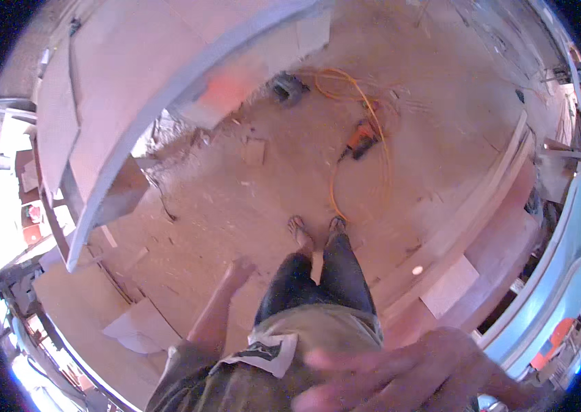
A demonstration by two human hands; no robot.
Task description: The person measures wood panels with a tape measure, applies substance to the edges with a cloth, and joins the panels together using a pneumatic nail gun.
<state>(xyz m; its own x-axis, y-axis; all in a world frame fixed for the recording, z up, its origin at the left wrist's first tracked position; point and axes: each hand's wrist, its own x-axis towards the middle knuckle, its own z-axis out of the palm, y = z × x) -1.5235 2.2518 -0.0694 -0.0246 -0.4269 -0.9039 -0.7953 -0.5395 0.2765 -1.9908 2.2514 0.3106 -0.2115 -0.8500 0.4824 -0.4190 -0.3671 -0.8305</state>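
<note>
My right hand (407, 374) is raised close in front of my body at the lower right. Its fingers point left, stretched and apart, and I see nothing held in it. Out to the left, over the floor, hangs my left hand (239, 272). Motion smears its fingers, so their pose cannot be made out. Neither hand touches a tool. On the floor ahead of my sandalled feet lies an orange and black power tool (362, 140), with an orange cord (386, 154) looping around it. A second, dark grey tool (288, 90) lies farther off, beside the bench.
A large pale bench or panel (132, 55) with a grey edge fills the upper left. Long wooden boards (483, 206) lie on the right, near light-blue curved pieces (558, 240). Flat sheets (141, 326) lie at lower left. Scraps and dust cover the brown floor (235, 199).
</note>
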